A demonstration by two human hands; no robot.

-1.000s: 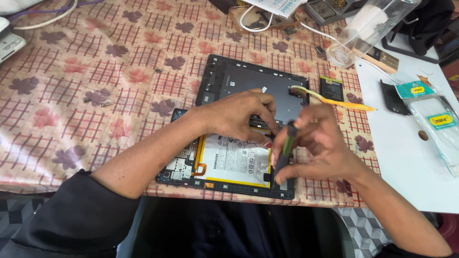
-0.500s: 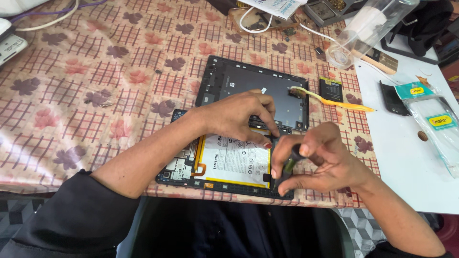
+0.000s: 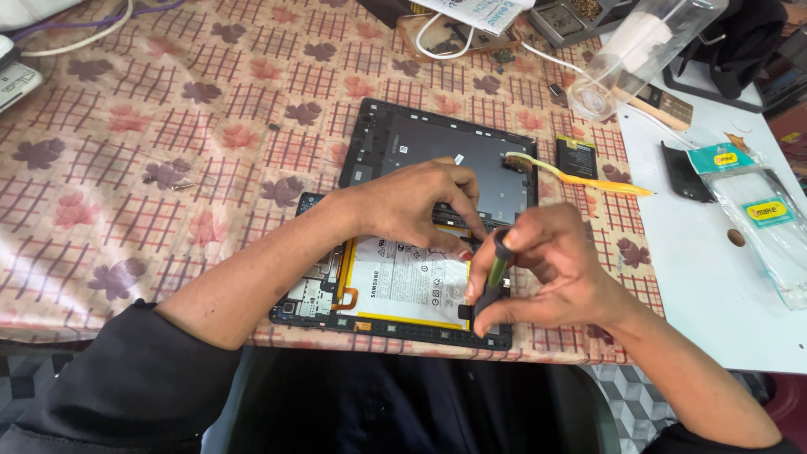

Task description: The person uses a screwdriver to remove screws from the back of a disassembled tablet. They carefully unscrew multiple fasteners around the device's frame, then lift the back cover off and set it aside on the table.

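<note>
An opened tablet (image 3: 336, 303) lies at the table's near edge, its white battery (image 3: 403, 282) and circuit board exposed. My left hand (image 3: 412, 206) presses down on the tablet's upper edge, fingertips on the frame beside the battery. My right hand (image 3: 546, 269) grips a small dark screwdriver (image 3: 494, 273) upright, its tip down on the tablet's lower right part. The tablet's removed dark back cover (image 3: 437, 151) lies just behind, partly hidden by my left hand.
A yellow-handled toothbrush (image 3: 580, 176) rests across the cover's right corner. A small black battery (image 3: 577, 157) lies beside it. On the white surface (image 3: 714, 277) at right lie clear packets (image 3: 769, 227) and a black part. Cables, a clear container (image 3: 639, 50) and tools crowd the back.
My right hand has turned the screwdriver in its fingers and shifted slightly, staying over the tablet's lower right part. My left hand keeps pressing in the same place.
</note>
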